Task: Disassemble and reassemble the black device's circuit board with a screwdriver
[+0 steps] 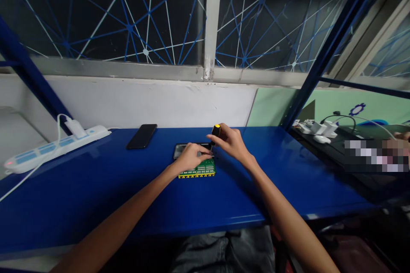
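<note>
A screwdriver [216, 129] with a black and yellow handle stands nearly upright, held in the closed fingers of my right hand [233, 141]. Its tip points down at the upper right part of a green circuit board [205, 165], which has yellow connectors along its near edge. My left hand [189, 158] reaches over the board, thumb and fingers drawn together by the screwdriver's tip. Whatever they pinch is too small to make out. Behind the board, partly under my left hand, is a black tray-like case [180, 148].
On the blue table [147, 196], a black phone [142, 136] lies to the left. A white power strip [57, 148] with a plugged-in charger and cable runs along the far left. To the right, white chargers [320, 129] and cables sit on a dark surface near another person's hand.
</note>
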The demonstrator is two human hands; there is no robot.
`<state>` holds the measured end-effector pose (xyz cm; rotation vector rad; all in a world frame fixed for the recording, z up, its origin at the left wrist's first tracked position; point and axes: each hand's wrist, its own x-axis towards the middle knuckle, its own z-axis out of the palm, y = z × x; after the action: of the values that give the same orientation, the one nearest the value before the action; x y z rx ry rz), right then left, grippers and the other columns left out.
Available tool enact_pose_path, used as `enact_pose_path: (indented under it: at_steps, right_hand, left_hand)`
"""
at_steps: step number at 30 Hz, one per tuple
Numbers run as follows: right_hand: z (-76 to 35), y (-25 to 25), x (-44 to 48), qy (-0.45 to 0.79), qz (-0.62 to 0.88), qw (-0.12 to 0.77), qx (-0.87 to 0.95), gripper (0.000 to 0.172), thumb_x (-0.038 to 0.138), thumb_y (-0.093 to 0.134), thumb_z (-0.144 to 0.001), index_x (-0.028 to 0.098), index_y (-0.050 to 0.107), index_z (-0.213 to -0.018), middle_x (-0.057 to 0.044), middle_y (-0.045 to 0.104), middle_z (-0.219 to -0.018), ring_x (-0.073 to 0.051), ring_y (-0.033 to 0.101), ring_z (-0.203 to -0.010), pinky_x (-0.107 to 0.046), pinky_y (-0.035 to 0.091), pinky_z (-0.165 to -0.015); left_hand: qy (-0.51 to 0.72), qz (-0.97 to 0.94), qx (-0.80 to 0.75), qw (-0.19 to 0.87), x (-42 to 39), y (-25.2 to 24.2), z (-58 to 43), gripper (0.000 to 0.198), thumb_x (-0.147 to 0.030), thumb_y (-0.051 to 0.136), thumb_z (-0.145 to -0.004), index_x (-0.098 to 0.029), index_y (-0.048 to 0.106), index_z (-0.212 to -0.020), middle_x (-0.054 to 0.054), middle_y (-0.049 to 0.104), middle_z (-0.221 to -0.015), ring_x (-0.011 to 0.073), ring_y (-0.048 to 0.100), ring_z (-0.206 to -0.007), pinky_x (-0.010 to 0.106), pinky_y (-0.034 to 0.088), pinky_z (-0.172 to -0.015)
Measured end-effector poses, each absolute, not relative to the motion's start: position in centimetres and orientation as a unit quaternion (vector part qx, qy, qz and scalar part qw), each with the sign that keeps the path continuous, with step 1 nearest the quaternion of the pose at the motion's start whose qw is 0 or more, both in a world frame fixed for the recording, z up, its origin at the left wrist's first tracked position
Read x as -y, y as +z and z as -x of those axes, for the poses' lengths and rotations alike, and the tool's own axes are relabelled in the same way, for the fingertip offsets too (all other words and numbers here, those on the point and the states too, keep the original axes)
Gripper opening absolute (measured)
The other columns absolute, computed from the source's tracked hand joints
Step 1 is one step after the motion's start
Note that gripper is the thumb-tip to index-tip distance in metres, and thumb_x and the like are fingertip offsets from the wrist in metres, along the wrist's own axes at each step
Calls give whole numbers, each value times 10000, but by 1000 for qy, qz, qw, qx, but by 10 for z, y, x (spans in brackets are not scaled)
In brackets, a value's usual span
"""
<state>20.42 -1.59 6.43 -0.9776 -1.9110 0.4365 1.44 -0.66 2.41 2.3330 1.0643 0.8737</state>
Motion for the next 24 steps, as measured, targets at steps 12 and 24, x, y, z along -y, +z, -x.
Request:
enact_pose_path:
  at_steps: [12, 24]
  right_hand:
    - [-199, 64, 16, 227, 365, 466, 774, 330, 516, 625, -833, 221, 549, -960, 5, 619, -682, -140, 613, -569, -266, 435, -528]
    - [-194, 52, 8, 264, 379, 467, 754, 327, 454, 682, -791, 205, 597, -986, -18, 619, -709, -155, 578, -613, -286, 442, -537]
  left_hand:
    - [301, -851, -388, 185, 5, 25, -12, 163, -285, 630, -802, -261, 788, -835, 13, 770, -839, 195, 694, -754, 282, 472, -685]
    - [314, -860, -387, 115, 2, 17, -14, 127, -335, 675, -804, -251, 770, -804, 24, 763, -871, 222, 686, -877, 339, 475, -805]
